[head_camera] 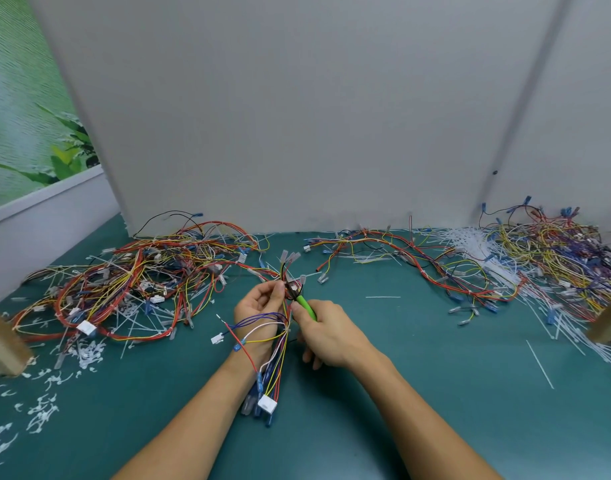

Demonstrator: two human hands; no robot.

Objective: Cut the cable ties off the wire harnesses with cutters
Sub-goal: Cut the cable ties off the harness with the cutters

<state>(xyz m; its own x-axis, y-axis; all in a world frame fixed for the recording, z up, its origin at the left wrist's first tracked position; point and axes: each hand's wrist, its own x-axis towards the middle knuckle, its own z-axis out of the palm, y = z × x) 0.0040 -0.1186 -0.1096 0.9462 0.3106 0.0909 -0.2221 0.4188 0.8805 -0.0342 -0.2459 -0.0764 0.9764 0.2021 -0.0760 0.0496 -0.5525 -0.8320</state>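
Note:
My left hand (259, 304) grips a wire harness (274, 344) of red, yellow, blue and white wires above the green mat. Its loose ends with a white connector (266, 404) hang over my left wrist. My right hand (326, 332) holds green-handled cutters (306, 306). Their dark jaws sit at the bundle just beside my left thumb. The tie at the jaws is too small to make out.
A heap of harnesses (134, 282) lies at the left, another heap (556, 251) at the right, and one long harness (411, 258) between them. Cut white tie pieces (44, 410) litter the mat's left side. Wooden posts (3, 344) stand at both edges. A grey wall backs the table.

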